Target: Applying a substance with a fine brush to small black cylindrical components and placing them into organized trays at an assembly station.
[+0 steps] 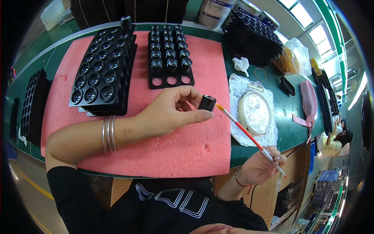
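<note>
Between the thumb and fingers of my left hand [175, 109] is a small black lens barrel [207, 103], held above the pink foam mat [179, 152]. My right hand [261, 167] grips a thin paintbrush [249, 137] with a red and silver handle. Its orange bristle tip is right beside the barrel; I cannot tell whether they touch. Beyond my left hand, a black rack [171, 81] holds rows of upright lens barrels, with its nearest row of holes unfilled. To the left, a stack of black trays [93, 78] carries more lenses, one barrel standing on the far corner.
A round, shallow dish [255, 113] rests on crumpled white paper at the right. Behind it are crumpled tissue [241, 65], stacked black trays [253, 37], metal cans [215, 12] and a bag of rubber bands [290, 58]. Another black tray [33, 105] stands at far left.
</note>
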Demonstrator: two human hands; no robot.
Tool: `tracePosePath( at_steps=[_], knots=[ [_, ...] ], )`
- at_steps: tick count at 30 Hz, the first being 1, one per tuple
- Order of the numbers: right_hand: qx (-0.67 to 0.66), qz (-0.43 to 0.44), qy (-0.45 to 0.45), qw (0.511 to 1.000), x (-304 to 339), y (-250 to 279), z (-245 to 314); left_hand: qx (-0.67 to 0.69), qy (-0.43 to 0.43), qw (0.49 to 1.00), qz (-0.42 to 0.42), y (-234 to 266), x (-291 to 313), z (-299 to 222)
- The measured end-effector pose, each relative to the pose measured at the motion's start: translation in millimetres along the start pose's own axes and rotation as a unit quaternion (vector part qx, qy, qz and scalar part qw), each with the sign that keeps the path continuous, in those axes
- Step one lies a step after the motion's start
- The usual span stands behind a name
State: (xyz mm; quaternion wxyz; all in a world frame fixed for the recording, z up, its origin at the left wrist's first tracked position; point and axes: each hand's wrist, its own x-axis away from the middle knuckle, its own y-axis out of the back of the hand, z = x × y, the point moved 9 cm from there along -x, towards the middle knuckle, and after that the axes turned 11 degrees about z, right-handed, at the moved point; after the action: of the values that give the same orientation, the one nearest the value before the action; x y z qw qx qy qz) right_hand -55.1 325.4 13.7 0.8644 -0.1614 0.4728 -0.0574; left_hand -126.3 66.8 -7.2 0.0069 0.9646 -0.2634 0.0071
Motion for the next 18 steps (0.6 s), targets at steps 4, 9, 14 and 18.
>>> tracePosePath(
  at_steps=[4,9,14,18],
  knots=[
    [0.015,-0.018,-0.012,1.0,0,2,-1,0.008,0.003,1.0,0.03,-5,0,-2],
    [0.026,0.007,-0.014,1.0,-2,-1,-1,0.054,-0.024,0.998,0.013,-2,0,-2],
    [-0.019,0.04,-0.039,0.998,-4,-4,-5,0.092,-0.029,0.995,0.032,-5,0,-3],
    [-0.075,0.077,-0.071,0.992,-4,-11,-9,0.104,-0.036,0.993,0.046,-5,1,-4]
  ],
)
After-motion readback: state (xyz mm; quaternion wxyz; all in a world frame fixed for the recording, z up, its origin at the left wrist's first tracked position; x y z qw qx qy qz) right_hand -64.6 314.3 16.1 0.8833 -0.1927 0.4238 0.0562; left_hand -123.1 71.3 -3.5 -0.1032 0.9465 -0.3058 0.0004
